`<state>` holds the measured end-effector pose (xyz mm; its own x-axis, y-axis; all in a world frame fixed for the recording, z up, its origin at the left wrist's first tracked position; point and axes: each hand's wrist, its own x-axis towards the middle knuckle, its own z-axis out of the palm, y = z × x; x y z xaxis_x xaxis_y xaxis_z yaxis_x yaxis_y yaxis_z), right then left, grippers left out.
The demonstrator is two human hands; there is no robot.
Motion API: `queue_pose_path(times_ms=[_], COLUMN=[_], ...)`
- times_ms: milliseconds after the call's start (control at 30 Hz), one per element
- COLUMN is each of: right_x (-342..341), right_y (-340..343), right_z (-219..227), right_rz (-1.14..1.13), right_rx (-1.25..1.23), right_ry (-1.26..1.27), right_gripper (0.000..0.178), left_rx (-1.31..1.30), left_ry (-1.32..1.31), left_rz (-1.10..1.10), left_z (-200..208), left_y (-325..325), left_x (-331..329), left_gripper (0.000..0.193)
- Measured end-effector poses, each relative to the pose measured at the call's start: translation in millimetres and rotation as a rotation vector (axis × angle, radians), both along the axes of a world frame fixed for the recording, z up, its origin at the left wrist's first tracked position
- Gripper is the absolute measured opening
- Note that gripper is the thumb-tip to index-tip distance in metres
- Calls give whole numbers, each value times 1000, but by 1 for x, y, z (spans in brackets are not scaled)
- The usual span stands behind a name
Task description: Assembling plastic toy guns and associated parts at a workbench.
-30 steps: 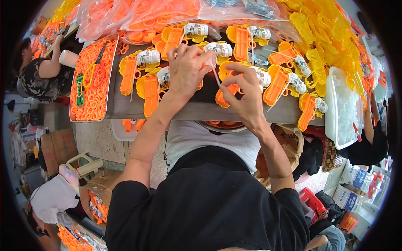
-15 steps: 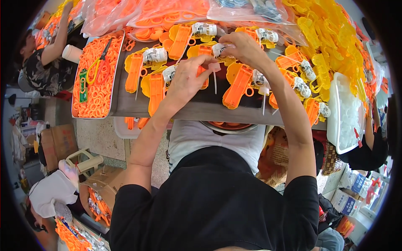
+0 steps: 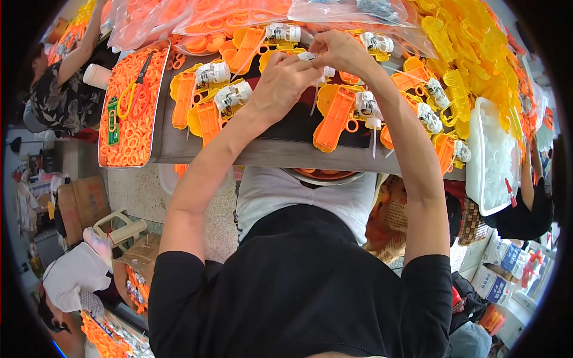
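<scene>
Both my hands meet over the table's middle. My left hand (image 3: pixel 285 80) and my right hand (image 3: pixel 339 51) are closed together on a small white pump piece (image 3: pixel 314 62) with a thin white tube hanging down. Around them lie several orange and yellow toy water-gun shells (image 3: pixel 338 116) with white pump parts fitted, spread on a dark mat (image 3: pixel 292 122).
A tray of small orange rings (image 3: pixel 132 113) with yellow scissors sits at the left. A white tray of clear parts (image 3: pixel 494 161) stands at the right. Yellow shells are heaped at the back right, bagged orange parts at the back. Other people work at both sides.
My hands have risen away from the table's near edge toward the back, still together on the white piece. The view has tilted slightly.
</scene>
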<state>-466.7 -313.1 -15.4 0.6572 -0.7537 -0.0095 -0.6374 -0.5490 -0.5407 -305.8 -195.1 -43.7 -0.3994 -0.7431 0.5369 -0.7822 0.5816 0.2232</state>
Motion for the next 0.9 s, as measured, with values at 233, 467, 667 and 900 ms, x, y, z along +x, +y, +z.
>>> queue_pose_path(times_ms=[233,467,667,900], right_x=[-4,-1,3,-6], right_y=[1,9,18,8], right_z=[-6,-5,-4,-14], right_rz=[-30,-50,0,-23], right_rx=[-71,-59,-149,-190], right_ry=[-48,-43,-8,2], right_gripper=[37,39,41,40], left_rx=[-72,-84,-33,-5], left_ry=[-261,-152,5,-239], left_rz=[-151,-132,72,-17], left_z=[4,-2,4,18], left_y=[-12,-2,9,2], left_x=[6,10,25,10], left_gripper=[24,31,27,25])
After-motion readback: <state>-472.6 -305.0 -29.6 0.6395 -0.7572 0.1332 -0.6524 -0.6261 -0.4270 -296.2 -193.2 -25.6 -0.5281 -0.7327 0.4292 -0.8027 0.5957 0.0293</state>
